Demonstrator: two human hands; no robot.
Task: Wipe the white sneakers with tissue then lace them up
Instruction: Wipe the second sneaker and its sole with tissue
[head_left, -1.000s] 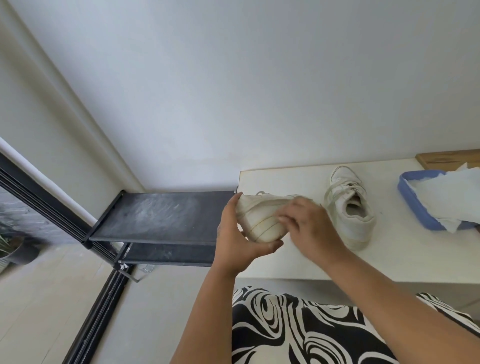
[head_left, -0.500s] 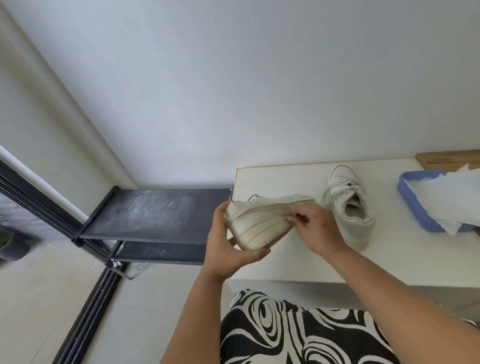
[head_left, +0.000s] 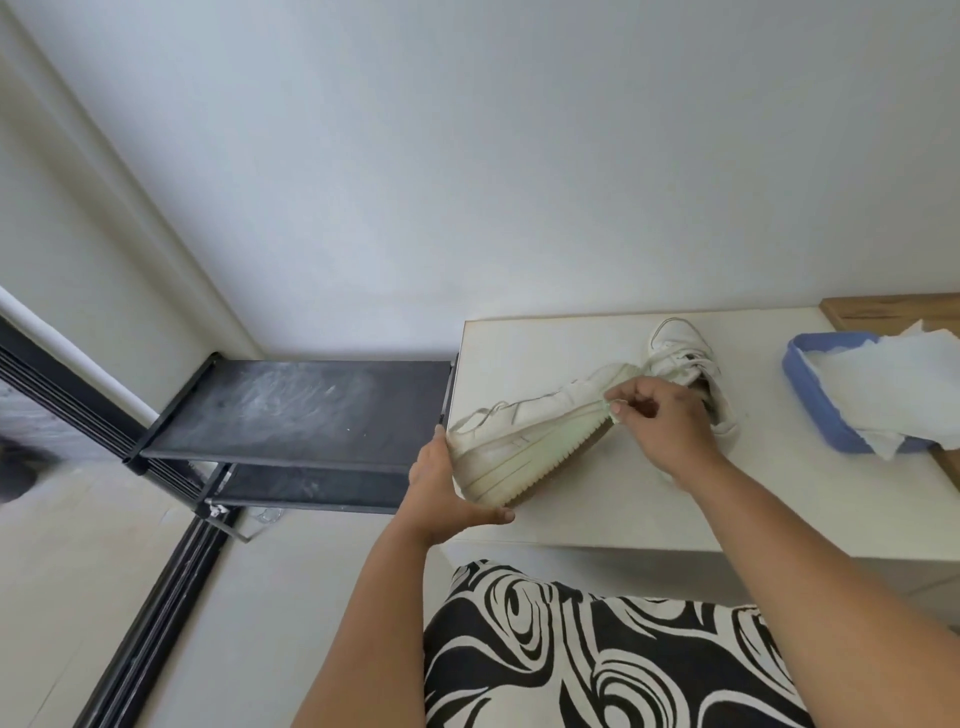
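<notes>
your left hand (head_left: 441, 488) cups the heel end of a white sneaker (head_left: 524, 436), fingers behind the heel and thumb curled under the sole, so that grip is closed round the shoe. the sneaker is held on its side just above the near left part of the white desk (head_left: 597, 509), its side wall and ribbed sole edge facing you, toe pointing away to the right. your right hand (head_left: 660, 421) is at the toe end, fingers curled, thumb and forefinger pinching the toe rim; a sliver of pale material sits under those fingertips, but you cannot tell whether it is tissue or the shoe itself.

the second sneaker (head_left: 680, 358) stands upright on the desk just behind your right hand, partly hidden by it, laces loose across its tongue.

to the right on the desk sits a blue tray (head_left: 810, 395), shallow and rounded at the corners. white tissue sheets (head_left: 893, 384) fill it and spill over its near rim.

left of the desk, touching its edge, a black shoe rack (head_left: 291, 410) has a dusty top shelf and another shelf below.
</notes>
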